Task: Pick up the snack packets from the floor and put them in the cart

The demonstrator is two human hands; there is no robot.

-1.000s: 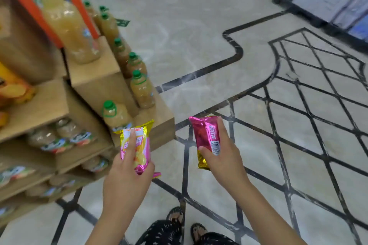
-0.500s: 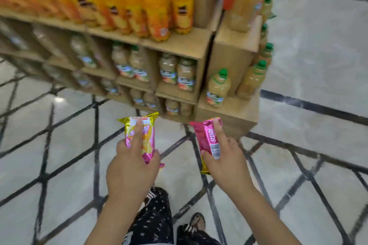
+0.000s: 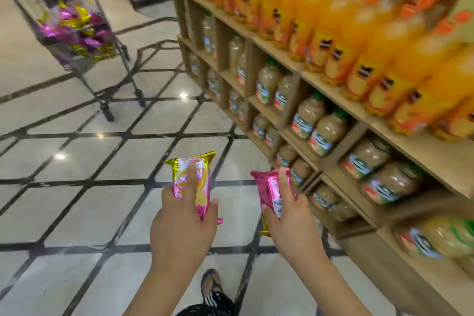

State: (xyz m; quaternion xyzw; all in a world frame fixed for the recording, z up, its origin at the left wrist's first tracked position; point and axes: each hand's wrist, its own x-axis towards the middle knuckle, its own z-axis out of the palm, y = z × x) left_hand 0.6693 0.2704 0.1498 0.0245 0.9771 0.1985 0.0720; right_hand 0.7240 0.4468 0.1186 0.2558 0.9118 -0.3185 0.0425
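Note:
My left hand (image 3: 183,228) grips a pink and gold snack packet (image 3: 202,174) held upright at mid-frame. My right hand (image 3: 292,223) grips a second packet (image 3: 269,190), dark pink with a gold lower end. Both are held in front of me over the tiled floor. The wire cart (image 3: 77,33) stands far off at the upper left, blurred, with several pink and gold packets heaped inside it.
A wooden shelf unit (image 3: 333,90) runs along the right side, stacked with orange drink bottles above and pale juice bottles below. The floor (image 3: 102,213) is pale marble with black diamond lines. My foot in a sandal (image 3: 213,287) shows at the bottom.
The view has swung left along the shelf, bringing the cart into sight at the upper left. Both hands keep the same hold on their packets.

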